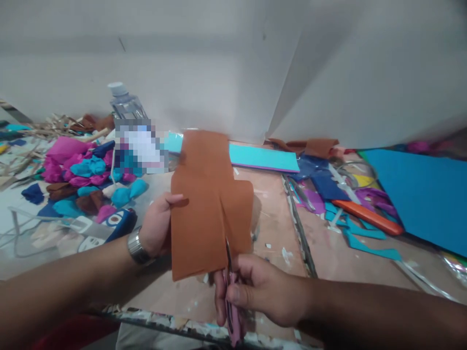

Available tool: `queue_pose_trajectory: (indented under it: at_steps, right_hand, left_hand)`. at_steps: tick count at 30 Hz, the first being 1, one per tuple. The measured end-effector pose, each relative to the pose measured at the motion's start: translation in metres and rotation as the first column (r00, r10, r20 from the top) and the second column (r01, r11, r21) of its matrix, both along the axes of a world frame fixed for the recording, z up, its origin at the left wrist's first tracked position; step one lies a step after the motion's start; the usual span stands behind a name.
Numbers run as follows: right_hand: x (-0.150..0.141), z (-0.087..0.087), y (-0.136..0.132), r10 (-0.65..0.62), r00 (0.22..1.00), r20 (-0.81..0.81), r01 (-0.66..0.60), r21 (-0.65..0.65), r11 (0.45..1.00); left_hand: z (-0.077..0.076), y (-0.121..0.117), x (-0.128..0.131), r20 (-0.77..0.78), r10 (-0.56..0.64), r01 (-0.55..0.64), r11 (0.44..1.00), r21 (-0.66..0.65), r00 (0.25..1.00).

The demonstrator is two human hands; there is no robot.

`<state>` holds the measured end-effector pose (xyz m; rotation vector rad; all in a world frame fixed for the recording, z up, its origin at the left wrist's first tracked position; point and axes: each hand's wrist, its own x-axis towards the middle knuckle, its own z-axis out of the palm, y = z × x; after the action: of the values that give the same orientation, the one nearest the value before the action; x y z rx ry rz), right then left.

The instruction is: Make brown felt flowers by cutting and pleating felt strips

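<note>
A brown sheet [199,218], paper or felt by its look, is held up over the table. My left hand [157,223] grips it at the left edge, thumb on the front and the other fingers hidden behind. A pair of scissors [235,325] with pink handles is in my right hand [264,289], fingers wrapped around the handles. The blades stand inside a slit that runs up from the sheet's lower edge, with the part to the right of it slightly apart. Behind the sheet lies a turquoise strip [264,158] with a purple layer beneath.
Bundled pink, blue and brown scraps [87,167] lie at left beside a clear bottle [127,104] and a hot glue gun [109,228]. On the right are an orange-handled cutter [368,217], turquoise offcuts [368,243] and a large blue sheet [426,194]. A white wall [182,58] closes the back.
</note>
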<state>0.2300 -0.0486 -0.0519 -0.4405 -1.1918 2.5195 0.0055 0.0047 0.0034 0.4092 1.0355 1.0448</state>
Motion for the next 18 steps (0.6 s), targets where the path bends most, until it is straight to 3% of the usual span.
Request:
queue_pose_trajectory:
  at_steps: [8,13,18]
  right_hand:
    - [-0.002,0.004,-0.004,-0.184,0.974,0.130,0.176,0.070,0.982]
    - [0.004,0.010,-0.007,-0.221,0.956,0.191,0.184,0.193,0.964]
    - [0.008,0.008,-0.016,-0.079,0.977,0.200,0.062,0.088,0.994]
  left_hand:
    - [-0.010,-0.013,-0.002,0.171,-0.298,0.302,0.953,0.003,0.939]
    - [-0.011,-0.023,-0.002,0.072,-0.261,0.259,0.965,0.029,0.963]
    - [-0.010,-0.029,-0.009,0.078,-0.253,0.247,0.965,0.084,0.964]
